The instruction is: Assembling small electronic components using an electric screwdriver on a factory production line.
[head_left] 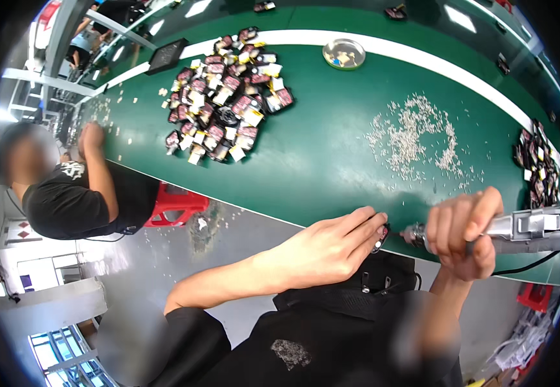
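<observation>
My left hand (338, 248) is closed on a small dark device (381, 237) at the table's near edge; the fingers hide most of it. Wrapped around a grey electric screwdriver (498, 227), my right hand (462, 231) keeps the tool lying nearly level, bit end toward the device. Whether the bit touches the device I cannot make out. A black cord (526, 265) runs off the tool's right end. Beyond both hands, a scatter of tiny light-coloured pieces, likely screws (412, 138), lies on the green table (319, 161).
A large heap of small black devices with pale tags (225, 97) covers the table's left part. More lie at the far right (538, 164). A round dish (344, 54) and a black tray (167, 56) stand farther back. A co-worker (67, 180) sits at the left near a red stool (177, 205).
</observation>
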{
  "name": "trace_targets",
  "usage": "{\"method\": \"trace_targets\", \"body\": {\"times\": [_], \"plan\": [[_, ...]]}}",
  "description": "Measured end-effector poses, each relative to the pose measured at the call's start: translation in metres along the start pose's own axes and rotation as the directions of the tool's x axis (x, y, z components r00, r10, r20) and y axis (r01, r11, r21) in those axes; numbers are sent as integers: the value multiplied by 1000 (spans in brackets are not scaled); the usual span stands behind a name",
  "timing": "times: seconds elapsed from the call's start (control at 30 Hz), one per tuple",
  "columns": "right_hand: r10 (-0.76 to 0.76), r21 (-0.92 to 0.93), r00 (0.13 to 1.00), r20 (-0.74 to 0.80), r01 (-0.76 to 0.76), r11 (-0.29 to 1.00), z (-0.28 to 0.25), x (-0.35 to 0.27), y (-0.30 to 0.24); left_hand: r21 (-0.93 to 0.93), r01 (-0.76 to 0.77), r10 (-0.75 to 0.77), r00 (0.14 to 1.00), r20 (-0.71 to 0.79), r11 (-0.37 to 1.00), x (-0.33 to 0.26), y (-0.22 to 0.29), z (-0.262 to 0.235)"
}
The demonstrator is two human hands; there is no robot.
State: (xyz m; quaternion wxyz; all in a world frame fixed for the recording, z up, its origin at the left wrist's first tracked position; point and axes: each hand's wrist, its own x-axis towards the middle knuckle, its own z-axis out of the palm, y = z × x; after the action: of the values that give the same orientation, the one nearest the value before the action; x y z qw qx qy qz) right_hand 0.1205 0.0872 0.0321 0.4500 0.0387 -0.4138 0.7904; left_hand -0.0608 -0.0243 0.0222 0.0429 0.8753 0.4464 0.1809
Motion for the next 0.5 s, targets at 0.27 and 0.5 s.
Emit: {"method": "trace_targets", "body": {"times": [0.27, 0.5], "plan": [[-123, -14, 924, -362, 127, 992, -17, -49, -16, 353, 621, -439, 763, -474, 700, -58, -132, -93], [-55, 95, 853, -519, 122, 988, -19, -66, -11, 448, 662, -469, 746, -473, 600, -52, -186, -91]]}}
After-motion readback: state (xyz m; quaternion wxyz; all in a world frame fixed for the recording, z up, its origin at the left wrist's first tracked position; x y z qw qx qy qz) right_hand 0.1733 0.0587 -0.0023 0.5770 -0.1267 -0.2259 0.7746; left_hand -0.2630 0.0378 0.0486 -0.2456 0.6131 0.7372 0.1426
